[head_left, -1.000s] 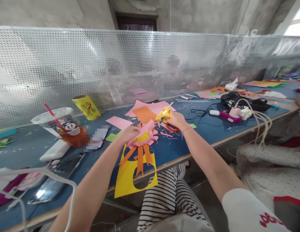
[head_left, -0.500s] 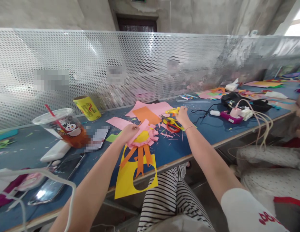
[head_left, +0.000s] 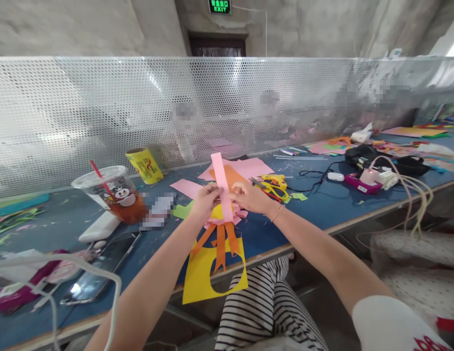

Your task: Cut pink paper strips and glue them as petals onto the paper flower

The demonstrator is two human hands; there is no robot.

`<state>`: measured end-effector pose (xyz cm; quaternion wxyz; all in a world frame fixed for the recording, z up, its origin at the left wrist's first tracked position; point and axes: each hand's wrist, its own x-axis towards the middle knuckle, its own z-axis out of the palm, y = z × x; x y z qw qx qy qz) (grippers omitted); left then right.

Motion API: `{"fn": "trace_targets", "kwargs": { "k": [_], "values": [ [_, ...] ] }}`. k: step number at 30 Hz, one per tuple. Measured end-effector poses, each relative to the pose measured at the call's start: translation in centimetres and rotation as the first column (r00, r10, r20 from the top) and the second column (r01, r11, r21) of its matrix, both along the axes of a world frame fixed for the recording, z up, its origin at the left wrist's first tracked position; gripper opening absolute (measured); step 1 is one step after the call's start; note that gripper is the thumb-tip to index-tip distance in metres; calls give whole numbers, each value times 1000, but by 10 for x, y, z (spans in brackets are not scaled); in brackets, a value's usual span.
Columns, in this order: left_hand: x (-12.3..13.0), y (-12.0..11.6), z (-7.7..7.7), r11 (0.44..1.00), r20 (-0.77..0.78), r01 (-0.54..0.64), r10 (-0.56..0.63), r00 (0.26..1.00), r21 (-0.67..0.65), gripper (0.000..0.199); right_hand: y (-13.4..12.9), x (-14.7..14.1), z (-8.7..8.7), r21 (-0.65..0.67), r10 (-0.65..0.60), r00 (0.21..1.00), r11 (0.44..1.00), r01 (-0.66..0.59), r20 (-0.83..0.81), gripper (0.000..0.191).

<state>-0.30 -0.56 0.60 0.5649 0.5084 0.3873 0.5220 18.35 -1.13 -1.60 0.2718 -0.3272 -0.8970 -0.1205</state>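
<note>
My left hand (head_left: 207, 201) pinches a pink paper strip (head_left: 223, 183) by its left edge, holding it upright. At the strip's right edge, my right hand (head_left: 246, 196) has its fingers curled with the fingertips against the paper. Behind and below the strip is a paper flower with pink fringe (head_left: 242, 213), a yellow middle (head_left: 217, 211) and orange ribbon tails (head_left: 220, 246), partly covered by the strip and my left hand. Under the tails, a yellow sheet with round cut-outs (head_left: 197, 280) hangs past the table edge. Yellow-handled scissors (head_left: 281, 192) lie right of my right hand.
Pink sheets (head_left: 254, 168) and paper scraps lie behind my hands. To the left stand a drink cup (head_left: 120, 195) and a yellow paper cup (head_left: 145, 166), near a phone (head_left: 102, 268). Rightward are a purple power strip (head_left: 363, 185) and cables. A perforated metal screen (head_left: 139, 107) runs behind.
My right hand has let go of a yellow tool by the scissors and moved left to the pink strip. The strip now stands upright in front of the flower. The view has shifted slightly.
</note>
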Motion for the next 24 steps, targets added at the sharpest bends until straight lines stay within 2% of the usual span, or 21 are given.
{"fn": "trace_targets", "kwargs": {
  "k": [2,5,11,14,19,24],
  "values": [
    [2,-1,-1,999,57,37,-35,998,-35,31,-1,-3,-3,50,29,999,998,-31,35,30],
    [4,-1,-3,996,89,75,-71,994,-51,30,0,-4,-5,69,81,997,994,-80,-17,27],
    [6,2,-9,998,115,40,-45,992,44,27,-1,-8,-5,-42,236,960,969,-245,-154,23],
    [6,4,-11,997,96,27,-34,995,77,27,-4,-11,-4,-113,212,950,964,-243,-230,23],
    [6,6,-15,991,40,-35,30,999,129,29,-8,-15,-3,-214,170,930,945,-248,-325,33],
    [9,5,-16,995,-21,-13,15,1000,95,28,-2,-19,-9,-350,39,837,897,-270,-546,18]
  ]
}}
